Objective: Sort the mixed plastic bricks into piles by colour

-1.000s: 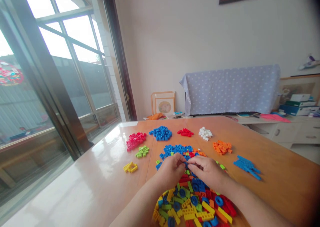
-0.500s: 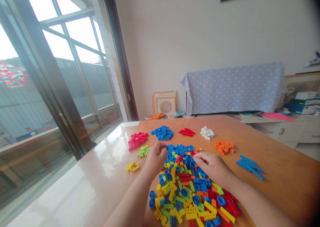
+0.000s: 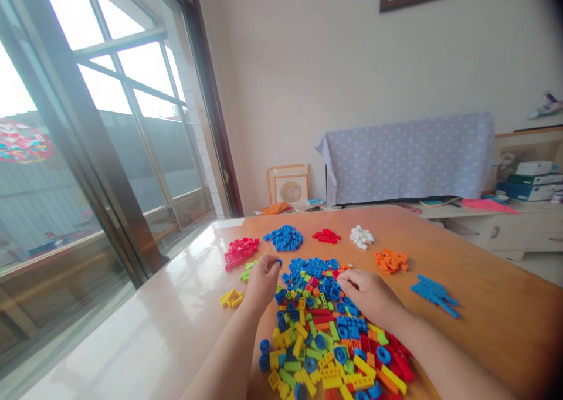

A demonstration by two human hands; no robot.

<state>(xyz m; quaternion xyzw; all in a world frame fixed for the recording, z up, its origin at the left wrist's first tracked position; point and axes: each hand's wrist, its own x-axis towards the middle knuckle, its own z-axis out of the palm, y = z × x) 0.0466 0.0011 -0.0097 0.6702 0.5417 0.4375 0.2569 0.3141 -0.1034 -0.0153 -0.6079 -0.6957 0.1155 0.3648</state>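
Observation:
A big mixed pile of toy building bricks in blue, yellow, green, red and orange spreads over the table between my forearms. Just left of its far end is my left hand, closed in a pinch with a small blue brick showing at the fingertips. My right hand rests against the pile's right side near the blue wheels and bricks. Its thumb and index finger are drawn together; whatever is between them is hidden. A light green group of bricks lies partly behind my left hand.
Sorted groups ring the pile on the wooden table: yellow, pink-red, blue, red, white, orange and long blue pieces. A window stands left; a cloth-covered object is behind.
My left hand has moved left, away from the pile's far edge, and a blue brick now shows in its fingers. My right hand stays beside the pile. The view has tilted slightly up.

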